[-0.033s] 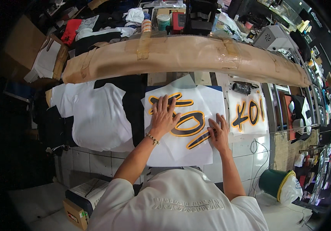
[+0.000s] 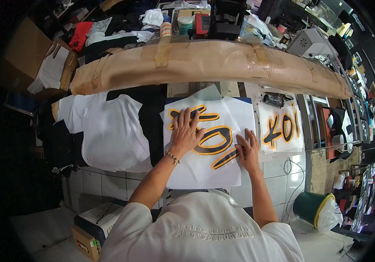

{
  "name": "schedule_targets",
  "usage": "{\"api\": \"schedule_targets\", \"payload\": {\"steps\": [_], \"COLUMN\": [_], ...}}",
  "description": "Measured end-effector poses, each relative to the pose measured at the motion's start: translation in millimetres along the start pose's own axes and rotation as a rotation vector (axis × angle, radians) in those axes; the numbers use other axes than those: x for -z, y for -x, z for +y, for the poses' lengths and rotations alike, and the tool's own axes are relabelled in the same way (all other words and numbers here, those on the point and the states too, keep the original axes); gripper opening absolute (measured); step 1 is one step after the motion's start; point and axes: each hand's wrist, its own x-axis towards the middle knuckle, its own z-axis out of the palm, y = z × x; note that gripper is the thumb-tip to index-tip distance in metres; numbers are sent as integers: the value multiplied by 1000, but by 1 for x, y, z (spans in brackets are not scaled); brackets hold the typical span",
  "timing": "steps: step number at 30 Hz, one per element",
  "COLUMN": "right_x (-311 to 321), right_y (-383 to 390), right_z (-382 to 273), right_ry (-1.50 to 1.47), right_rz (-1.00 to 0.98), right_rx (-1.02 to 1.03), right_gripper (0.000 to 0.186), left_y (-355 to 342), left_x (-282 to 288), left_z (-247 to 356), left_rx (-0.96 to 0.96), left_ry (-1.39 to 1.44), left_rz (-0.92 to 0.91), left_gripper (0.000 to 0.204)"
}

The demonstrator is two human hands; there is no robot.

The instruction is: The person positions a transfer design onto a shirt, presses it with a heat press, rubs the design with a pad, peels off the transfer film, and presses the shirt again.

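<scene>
A translucent transfer sheet with black lettering edged in orange lies askew over white fabric in front of me. My left hand rests palm down on the sheet's left part, covering some of the lettering, its fingers spread. At the right edge, my right hand touches the sheet with its fingers apart and slightly bent. Neither hand grips anything that I can see. A second sheet with the same style of lettering lies to the right of the fabric, a dark roll of plastic-like material at its top.
Across the far side runs a long brown-wrapped bar, patched with tape. A white T-shirt lies on black cloth at left. A green bucket stands on the floor at right, and a cardboard box at lower left.
</scene>
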Motion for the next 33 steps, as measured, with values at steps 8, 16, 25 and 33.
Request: {"api": "schedule_targets", "payload": {"steps": [8, 16, 25, 33], "right_x": [0, 0, 5, 9], "right_y": [0, 2, -2, 13], "right_z": [-1, 0, 13, 17], "right_ry": [5, -5, -135, -108], "right_rz": [-1, 11, 52, 67], "right_rx": [-17, -5, 8, -25], "right_gripper": [37, 37, 27, 21], "left_y": [0, 3, -10, -16], "left_x": [3, 2, 7, 17], "left_z": [2, 2, 1, 6], "left_rx": [11, 3, -3, 29], "left_ry": [-17, -28, 25, 65], "left_rz": [-46, -36, 19, -93], "left_gripper": [74, 74, 64, 64]}}
